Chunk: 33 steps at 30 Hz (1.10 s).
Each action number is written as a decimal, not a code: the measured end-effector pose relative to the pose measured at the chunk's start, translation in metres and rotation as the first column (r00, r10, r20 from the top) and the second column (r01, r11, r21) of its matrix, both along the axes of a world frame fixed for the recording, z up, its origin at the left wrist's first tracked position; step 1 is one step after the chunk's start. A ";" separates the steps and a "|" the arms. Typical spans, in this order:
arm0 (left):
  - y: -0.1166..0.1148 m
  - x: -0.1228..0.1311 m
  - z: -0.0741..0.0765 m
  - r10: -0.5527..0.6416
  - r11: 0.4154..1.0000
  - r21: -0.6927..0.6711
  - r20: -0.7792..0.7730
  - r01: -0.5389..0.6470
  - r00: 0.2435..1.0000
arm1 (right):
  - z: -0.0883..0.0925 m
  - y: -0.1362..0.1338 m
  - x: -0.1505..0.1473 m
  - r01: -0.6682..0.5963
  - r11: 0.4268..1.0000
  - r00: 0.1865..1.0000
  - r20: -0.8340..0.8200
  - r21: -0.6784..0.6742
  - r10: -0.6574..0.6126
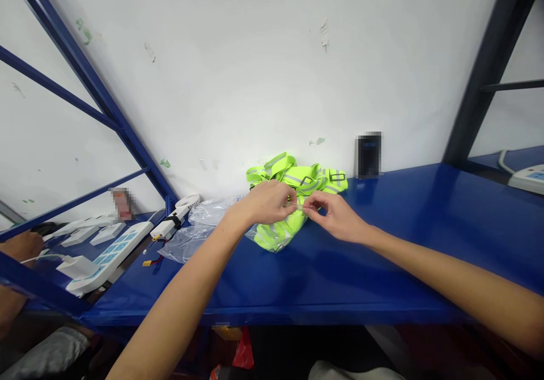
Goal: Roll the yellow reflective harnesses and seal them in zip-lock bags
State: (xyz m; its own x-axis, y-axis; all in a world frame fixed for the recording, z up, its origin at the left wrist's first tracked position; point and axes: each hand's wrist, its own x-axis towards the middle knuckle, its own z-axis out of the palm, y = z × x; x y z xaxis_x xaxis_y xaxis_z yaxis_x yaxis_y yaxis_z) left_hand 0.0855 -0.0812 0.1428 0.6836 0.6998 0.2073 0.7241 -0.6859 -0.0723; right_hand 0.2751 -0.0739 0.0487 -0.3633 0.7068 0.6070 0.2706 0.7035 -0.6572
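Observation:
On the blue shelf (382,244), a folded neon-yellow reflective vest in a clear plastic bag (278,233) lies in front of me. My left hand (267,203) and my right hand (334,214) meet just above it, both pinching the clear bag's edge between thumb and fingers. Behind my hands lies a loose pile of neon-yellow reflective vests (300,177) against the white wall.
Empty clear plastic bags (193,232) lie to the left, beside a small white fan (181,212) and a white power strip (113,255). A dark small box (369,156) leans on the wall. Blue rack posts stand left and right. Another person's hand (19,247) shows at far left.

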 end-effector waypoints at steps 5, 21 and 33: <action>-0.004 -0.002 0.002 -0.018 0.999 -0.030 -0.037 0.017 0.999 | -0.001 0.001 0.002 -0.113 0.984 0.994 -0.029 -0.137 0.110; -0.012 -0.001 -0.015 -0.057 0.996 0.056 -0.097 0.063 0.994 | -0.013 -0.001 0.002 -0.011 0.922 0.977 0.200 0.387 -0.072; -0.036 -0.019 -0.004 -0.144 0.988 -0.075 -0.094 0.137 0.985 | -0.003 -0.027 0.004 -0.188 0.950 0.955 0.272 0.250 0.118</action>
State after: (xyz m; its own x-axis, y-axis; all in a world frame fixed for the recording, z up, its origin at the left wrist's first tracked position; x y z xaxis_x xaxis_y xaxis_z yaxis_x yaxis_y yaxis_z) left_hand 0.0662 -0.1175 0.1384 0.7907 0.6057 0.0891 0.6120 -0.7860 -0.0881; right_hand 0.2789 -0.1012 0.0453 -0.6191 0.4524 0.6419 0.2762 0.8906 -0.3613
